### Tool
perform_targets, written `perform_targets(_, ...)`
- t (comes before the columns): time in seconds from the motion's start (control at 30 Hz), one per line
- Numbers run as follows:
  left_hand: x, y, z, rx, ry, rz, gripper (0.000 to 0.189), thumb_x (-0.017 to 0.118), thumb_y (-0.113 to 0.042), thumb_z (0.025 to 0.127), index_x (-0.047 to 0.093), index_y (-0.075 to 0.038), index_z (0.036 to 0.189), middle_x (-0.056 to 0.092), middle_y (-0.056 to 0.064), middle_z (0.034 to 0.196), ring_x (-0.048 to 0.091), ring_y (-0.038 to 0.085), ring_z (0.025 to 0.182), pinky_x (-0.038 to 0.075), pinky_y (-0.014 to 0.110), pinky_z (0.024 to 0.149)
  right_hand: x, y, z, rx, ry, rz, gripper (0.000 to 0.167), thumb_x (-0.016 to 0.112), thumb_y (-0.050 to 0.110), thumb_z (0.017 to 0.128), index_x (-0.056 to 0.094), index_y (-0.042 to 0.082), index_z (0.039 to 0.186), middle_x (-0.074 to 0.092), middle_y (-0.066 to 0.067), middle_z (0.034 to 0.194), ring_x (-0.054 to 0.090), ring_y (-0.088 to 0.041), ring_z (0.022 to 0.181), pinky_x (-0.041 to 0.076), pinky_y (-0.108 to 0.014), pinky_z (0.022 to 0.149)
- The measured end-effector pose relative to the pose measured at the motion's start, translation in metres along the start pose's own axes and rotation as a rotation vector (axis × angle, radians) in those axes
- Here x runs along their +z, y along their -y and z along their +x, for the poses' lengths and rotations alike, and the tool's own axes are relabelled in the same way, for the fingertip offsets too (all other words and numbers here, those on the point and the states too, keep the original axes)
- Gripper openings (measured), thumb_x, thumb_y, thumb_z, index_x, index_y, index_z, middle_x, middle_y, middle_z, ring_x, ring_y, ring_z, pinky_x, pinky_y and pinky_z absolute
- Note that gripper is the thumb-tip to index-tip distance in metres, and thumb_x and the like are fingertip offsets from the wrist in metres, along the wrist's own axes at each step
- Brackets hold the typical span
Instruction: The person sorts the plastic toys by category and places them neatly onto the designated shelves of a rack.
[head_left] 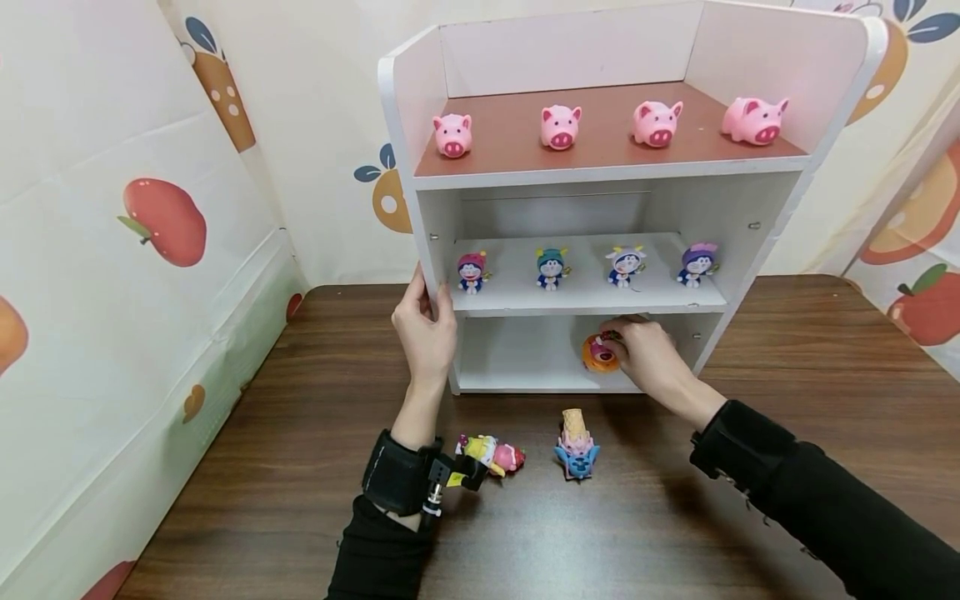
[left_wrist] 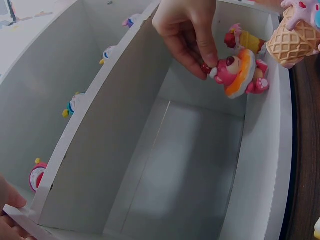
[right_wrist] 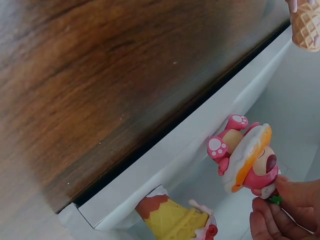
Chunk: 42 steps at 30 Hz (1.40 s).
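My right hand point(head_left: 654, 357) pinches a pink bear figurine point(head_left: 600, 355) by the small ornament on top of its head. The bear wears an orange-and-white ring around its middle, and its feet are right at the bottom shelf point(head_left: 517, 354) near the front edge. Beside it stands a yellow cone-shaped figurine point(left_wrist: 252, 43), hidden behind my right hand in the head view. My left hand point(head_left: 429, 329) grips the left side panel of the white shelf unit point(head_left: 396, 92), thumb and fingers on either side of its edge.
On the wooden table point(head_left: 300, 467) in front lie a yellow-and-pink figurine point(head_left: 495, 454) and a blue-and-pink waffle-cone figurine point(head_left: 576, 446). Several small hatted figurines point(head_left: 550, 268) stand on the middle shelf, and several pink pigs point(head_left: 560, 127) on the top one.
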<state>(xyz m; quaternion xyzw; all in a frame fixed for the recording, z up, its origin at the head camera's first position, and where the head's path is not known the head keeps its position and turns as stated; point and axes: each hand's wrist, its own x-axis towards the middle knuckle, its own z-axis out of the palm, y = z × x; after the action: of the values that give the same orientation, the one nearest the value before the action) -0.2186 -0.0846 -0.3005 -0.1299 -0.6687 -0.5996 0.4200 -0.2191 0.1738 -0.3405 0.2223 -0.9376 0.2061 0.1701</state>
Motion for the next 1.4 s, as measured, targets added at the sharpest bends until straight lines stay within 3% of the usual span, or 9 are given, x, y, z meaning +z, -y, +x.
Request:
perform_targets(0.33,-0.001,-0.001,0.000,-0.004,0.003,0.000,0.037,0.050,0.011,0.082,0.048,0.012,0.119,0.053,0.023,0.115,0.053,0.026,0.103,0.042,0.039,0.085,0.003,-0.001,0.003,0.031,0.027,-0.003,0.016,0.058,0.003,0.084,0.063,-0.005,0.097,0.062,-0.018,0.090,0.061,-0.026,0.075,0.051,-0.039,0.059)
perform_targets(0.4,-0.001,-0.010,0.000,-0.013,0.003,0.004,0.037,0.049,0.013,0.082,0.048,0.015,0.118,0.053,0.026,0.115,0.052,0.029,0.103,0.041,0.041,0.085,0.003,-0.001,0.004,0.023,0.029,-0.005,0.016,0.058,0.003,0.084,0.063,-0.005,0.096,0.062,-0.018,0.090,0.060,-0.026,0.073,0.051,-0.038,0.058)
perform_targets(0.53,-0.001,-0.010,0.000,-0.012,0.003,0.004,0.037,0.049,0.012,0.082,0.048,0.014,0.118,0.053,0.025,0.115,0.052,0.028,0.103,0.041,0.040,0.086,0.002,0.000,0.004,0.014,0.035,-0.014,0.016,0.059,0.003,0.083,0.062,-0.005,0.097,0.062,-0.018,0.089,0.059,-0.024,0.070,0.050,-0.035,0.055)
perform_targets(0.63,-0.001,-0.001,0.000,-0.006,0.003,0.003,0.037,0.050,0.010,0.082,0.049,0.012,0.119,0.053,0.023,0.115,0.053,0.025,0.103,0.042,0.037,0.086,0.001,0.000,0.004,0.027,0.046,-0.022,0.018,0.060,0.005,0.083,0.062,-0.005,0.098,0.062,-0.018,0.090,0.056,-0.021,0.065,0.046,-0.030,0.048)
perform_targets(0.93,-0.001,-0.001,0.000,-0.013,0.005,0.007,0.037,0.050,0.010,0.083,0.048,0.012,0.120,0.053,0.023,0.116,0.053,0.026,0.104,0.042,0.039,0.085,-0.001,0.001,0.003,0.048,0.061,-0.025,0.021,0.061,0.008,0.083,0.062,-0.004,0.099,0.062,-0.016,0.086,0.047,-0.015,0.052,0.036,-0.025,0.040)
perform_targets(1.23,0.000,-0.001,-0.001,0.000,0.002,0.009,0.037,0.050,0.010,0.083,0.048,0.012,0.120,0.053,0.022,0.116,0.053,0.025,0.104,0.042,0.038,0.085,-0.008,0.004,-0.003,-0.023,-0.021,-0.018,0.018,0.062,0.005,0.081,0.061,-0.006,0.095,0.062,-0.017,0.087,0.056,-0.023,0.068,0.046,-0.036,0.057)
perform_targets(1.4,0.000,-0.001,0.000,0.004,0.000,0.004,0.037,0.050,0.011,0.082,0.048,0.013,0.119,0.053,0.023,0.116,0.052,0.026,0.104,0.042,0.039,0.085,-0.012,0.013,-0.016,-0.114,-0.090,-0.036,0.021,0.066,0.002,0.076,0.061,-0.005,0.094,0.059,-0.017,0.090,0.055,-0.028,0.083,0.049,-0.041,0.067)
